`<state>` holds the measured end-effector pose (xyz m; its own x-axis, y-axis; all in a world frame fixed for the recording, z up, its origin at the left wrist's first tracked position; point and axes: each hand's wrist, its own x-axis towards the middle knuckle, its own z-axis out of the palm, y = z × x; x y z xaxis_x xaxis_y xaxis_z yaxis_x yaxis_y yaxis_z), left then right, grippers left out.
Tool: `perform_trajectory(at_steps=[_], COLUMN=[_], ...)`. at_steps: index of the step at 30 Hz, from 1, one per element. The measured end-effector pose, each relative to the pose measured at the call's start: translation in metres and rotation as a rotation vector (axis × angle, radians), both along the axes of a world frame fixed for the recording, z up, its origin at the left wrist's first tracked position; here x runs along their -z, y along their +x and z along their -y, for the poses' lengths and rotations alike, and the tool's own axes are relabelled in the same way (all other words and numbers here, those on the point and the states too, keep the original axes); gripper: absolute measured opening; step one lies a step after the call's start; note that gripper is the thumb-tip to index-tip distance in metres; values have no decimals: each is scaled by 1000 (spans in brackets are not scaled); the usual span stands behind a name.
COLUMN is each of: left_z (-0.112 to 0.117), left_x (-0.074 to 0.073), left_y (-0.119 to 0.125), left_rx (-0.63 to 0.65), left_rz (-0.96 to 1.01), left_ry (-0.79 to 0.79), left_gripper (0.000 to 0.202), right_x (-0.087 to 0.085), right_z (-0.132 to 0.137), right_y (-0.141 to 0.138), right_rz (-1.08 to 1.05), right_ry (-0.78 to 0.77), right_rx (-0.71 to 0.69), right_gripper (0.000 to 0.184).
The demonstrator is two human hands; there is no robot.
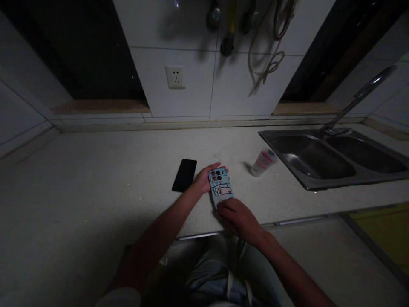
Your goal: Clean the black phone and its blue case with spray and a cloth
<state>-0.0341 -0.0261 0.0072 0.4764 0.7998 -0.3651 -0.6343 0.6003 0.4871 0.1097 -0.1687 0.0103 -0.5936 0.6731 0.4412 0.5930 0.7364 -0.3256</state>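
Observation:
A phone point(221, 187) in a light-blue case with a cartoon figure is held above the counter, its back and round camera lenses facing up. My left hand point(203, 179) wraps round its upper left side, with fingertips showing past the far edge. At the lower end, my right hand point(234, 215) is closed with bent fingers against the case; a pale patch shows beside those fingertips, and what lies under them is hidden. Left of my left hand, a black flat device point(184, 175) with a dark screen lies on the counter.
A clear plastic cup point(263, 162) with red markings stands on the pale countertop point(96, 179), right of the phone. Farther right is a double steel sink point(306, 181) with a tall faucet point(354, 102). A wall socket point(175, 77), pipe valves and a looped cord point(270, 66) are behind.

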Motion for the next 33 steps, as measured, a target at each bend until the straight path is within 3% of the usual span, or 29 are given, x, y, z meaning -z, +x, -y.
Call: perform_trajectory(at_steps=[3,11,17,25,33], left_z=[1,-5,-7,-6,-1], left_x=[-3,-1,1,-4,-5], left_y=[0,1,2,2,1], left_rx=[2,11,-11,-43,29], left_rz=[-2,-43,-49,-53,-29], left_ry=[-10,-17,-20,-54,-58], left_gripper=[15,15,15,14,11], right_x=[0,-11,-16,-20,-12], right_z=[-17,-78,-104,-94,-56], right_y=[-4,5,11,-18,-30], right_rz=[-22,-128,-129,-39,-2], right_ry=[39,-47,-47,-6,5], right_rx=[34,372,396,247,68], right_gripper=[11,16,16,14,14])
